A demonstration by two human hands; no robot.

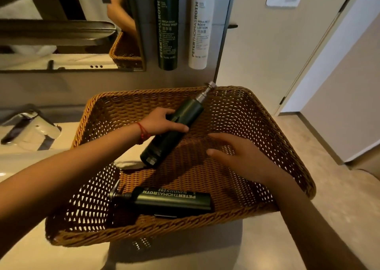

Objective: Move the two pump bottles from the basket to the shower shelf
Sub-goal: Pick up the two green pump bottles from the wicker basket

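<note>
Head view: wicker basket (287, 138) on counter, both bottles inside.
Near bottle (172, 201): lying flat at near wall, untouched.
Right hand (236, 156): open, empty, over basket floor.
Left hand (162, 121): wrapped round far bottle (174, 132), tilted, pump toward far rim.
Progress: neither bottle moved yet; shower shelf not visible.
</note>
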